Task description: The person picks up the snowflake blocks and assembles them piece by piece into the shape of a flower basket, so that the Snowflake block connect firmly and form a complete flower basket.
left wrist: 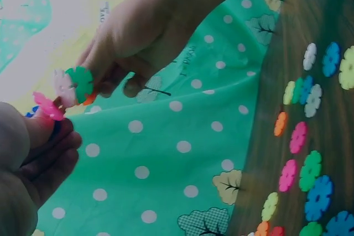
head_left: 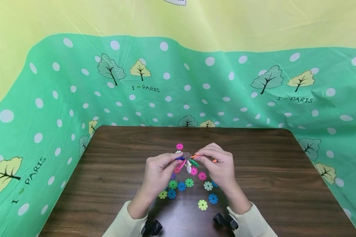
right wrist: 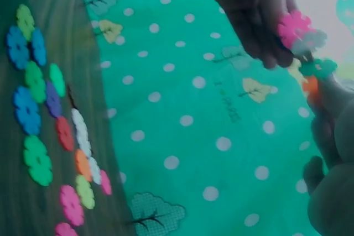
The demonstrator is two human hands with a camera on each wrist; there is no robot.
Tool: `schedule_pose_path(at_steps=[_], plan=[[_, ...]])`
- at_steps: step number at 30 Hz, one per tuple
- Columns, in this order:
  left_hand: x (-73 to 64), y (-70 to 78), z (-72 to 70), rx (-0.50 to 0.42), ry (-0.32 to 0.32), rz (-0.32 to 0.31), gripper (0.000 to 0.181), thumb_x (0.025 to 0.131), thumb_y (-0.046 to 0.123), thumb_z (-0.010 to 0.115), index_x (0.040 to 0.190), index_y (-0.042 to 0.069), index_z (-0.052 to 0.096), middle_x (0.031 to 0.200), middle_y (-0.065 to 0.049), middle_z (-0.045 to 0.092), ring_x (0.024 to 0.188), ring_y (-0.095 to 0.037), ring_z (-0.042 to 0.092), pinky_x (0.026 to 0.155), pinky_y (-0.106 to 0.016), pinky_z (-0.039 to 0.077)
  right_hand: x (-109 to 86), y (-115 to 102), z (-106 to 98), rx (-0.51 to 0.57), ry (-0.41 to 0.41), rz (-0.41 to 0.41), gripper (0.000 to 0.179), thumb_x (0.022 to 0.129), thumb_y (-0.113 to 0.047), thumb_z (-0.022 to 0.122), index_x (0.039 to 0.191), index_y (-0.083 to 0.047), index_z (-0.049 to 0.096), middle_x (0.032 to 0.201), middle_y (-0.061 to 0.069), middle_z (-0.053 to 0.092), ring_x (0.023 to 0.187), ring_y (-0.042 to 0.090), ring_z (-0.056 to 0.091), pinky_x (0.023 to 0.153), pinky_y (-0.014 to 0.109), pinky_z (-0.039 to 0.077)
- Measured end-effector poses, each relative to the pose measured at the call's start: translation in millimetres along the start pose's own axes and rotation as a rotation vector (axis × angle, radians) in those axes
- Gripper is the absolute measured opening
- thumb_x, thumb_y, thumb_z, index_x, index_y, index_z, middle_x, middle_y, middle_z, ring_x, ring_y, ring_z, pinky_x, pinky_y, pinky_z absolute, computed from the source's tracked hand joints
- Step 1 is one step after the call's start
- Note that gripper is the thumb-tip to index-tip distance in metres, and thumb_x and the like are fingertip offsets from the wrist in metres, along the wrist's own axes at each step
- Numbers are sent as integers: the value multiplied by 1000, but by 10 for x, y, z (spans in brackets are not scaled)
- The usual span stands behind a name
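Both hands hold a small cluster of slotted flower-shaped plastic discs above the table. A brown disc [head_left: 187, 156] forms its middle, with blue, pink, white, green and orange discs set around it. My left hand [head_left: 158, 172] pinches the blue disc [head_left: 180, 158] at the cluster's left side between thumb and fingers. From the other side, my right hand [head_left: 221, 166] pinches the orange disc [head_left: 194, 156]. Between the hands, the pink disc [left wrist: 48, 106] and green disc [left wrist: 83, 84] show in the left wrist view. Fingertips partly hide the blue and orange discs.
Loose discs in several colours lie on the brown wooden table [head_left: 112, 174] below and around the hands, among them a yellow disc [head_left: 202, 205] and a blue disc [head_left: 213, 198] near the front. A green patterned cloth [head_left: 172, 95] hangs behind the table.
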State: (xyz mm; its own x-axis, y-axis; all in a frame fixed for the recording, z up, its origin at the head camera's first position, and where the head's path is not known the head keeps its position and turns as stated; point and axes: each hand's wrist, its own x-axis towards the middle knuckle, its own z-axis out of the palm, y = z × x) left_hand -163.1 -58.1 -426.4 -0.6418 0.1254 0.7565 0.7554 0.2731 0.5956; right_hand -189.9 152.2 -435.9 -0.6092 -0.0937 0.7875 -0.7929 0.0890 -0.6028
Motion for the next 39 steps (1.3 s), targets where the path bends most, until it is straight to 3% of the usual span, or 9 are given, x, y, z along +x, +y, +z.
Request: schedule_pose_path(at_steps=[5, 9, 12, 15, 22, 27, 30, 35, 39], plan=[[-8, -29, 58, -72, 41, 62, 20, 83, -9, 78, 103, -6, 78, 92, -16, 79, 65, -15, 70, 57, -16, 55, -20, 31, 48, 20, 27, -25, 20, 77, 11, 81, 91, -3, 79, 82, 12, 74, 79, 16, 63, 66, 22, 50], [-34, -54, 103, -152, 59, 6, 19, 84, -10, 76, 102, -7, 78, 90, -18, 78, 59, -11, 65, 52, -17, 53, -29, 34, 69, 75, 44, -27, 15, 81, 9, 79, 91, -1, 78, 82, 12, 74, 78, 15, 63, 62, 22, 48], [-54, -66, 122, -186, 68, -45, 17, 85, -10, 75, 102, -8, 78, 91, -20, 78, 59, -17, 66, 51, -19, 54, -31, 27, 74, 109, 37, -31, 11, 83, 7, 78, 91, -1, 78, 83, 12, 73, 78, 15, 63, 63, 22, 48], [-67, -81, 123, -195, 67, -66, 15, 86, -11, 74, 101, -8, 78, 92, -20, 78, 60, -20, 67, 50, -19, 53, -23, 14, 64, 123, 14, -37, 13, 83, 8, 79, 92, 0, 78, 83, 12, 73, 78, 15, 63, 65, 22, 50], [-63, -131, 94, -142, 43, -9, 16, 85, -11, 76, 100, -6, 78, 92, -18, 78, 65, -16, 71, 52, -18, 53, -83, 65, 61, 125, -6, -28, 12, 81, 7, 81, 92, 4, 78, 81, 16, 73, 73, 14, 62, 61, 21, 50], [-44, -85, 118, -275, 61, -131, 17, 88, -11, 72, 105, -11, 76, 92, -23, 77, 61, -12, 71, 55, -28, 60, -80, 22, 78, 139, 73, 39, 18, 78, 16, 78, 94, 9, 77, 86, 20, 76, 73, 12, 68, 61, 17, 54], [-44, -46, 113, -305, 102, -187, 18, 89, -10, 72, 107, -9, 76, 94, -24, 77, 69, -9, 73, 58, -31, 61, -61, -74, 74, 121, 79, 96, 24, 79, 18, 77, 101, 9, 77, 95, 18, 77, 79, 11, 72, 64, 17, 57], [-42, -16, 81, -321, 145, -201, 17, 89, -8, 72, 106, -9, 76, 94, -25, 76, 80, -6, 74, 64, -28, 62, -27, -214, 64, 114, 46, 171, 29, 83, 15, 76, 111, 6, 75, 100, 9, 78, 75, 10, 68, 59, 17, 54], [-46, -18, 73, -350, 134, -181, 17, 88, -10, 72, 105, -11, 76, 93, -27, 75, 79, -4, 73, 63, -25, 61, -6, -276, 30, 56, 56, 233, 24, 81, 10, 80, 103, 1, 78, 90, 3, 78, 63, 13, 63, 53, 19, 50]])
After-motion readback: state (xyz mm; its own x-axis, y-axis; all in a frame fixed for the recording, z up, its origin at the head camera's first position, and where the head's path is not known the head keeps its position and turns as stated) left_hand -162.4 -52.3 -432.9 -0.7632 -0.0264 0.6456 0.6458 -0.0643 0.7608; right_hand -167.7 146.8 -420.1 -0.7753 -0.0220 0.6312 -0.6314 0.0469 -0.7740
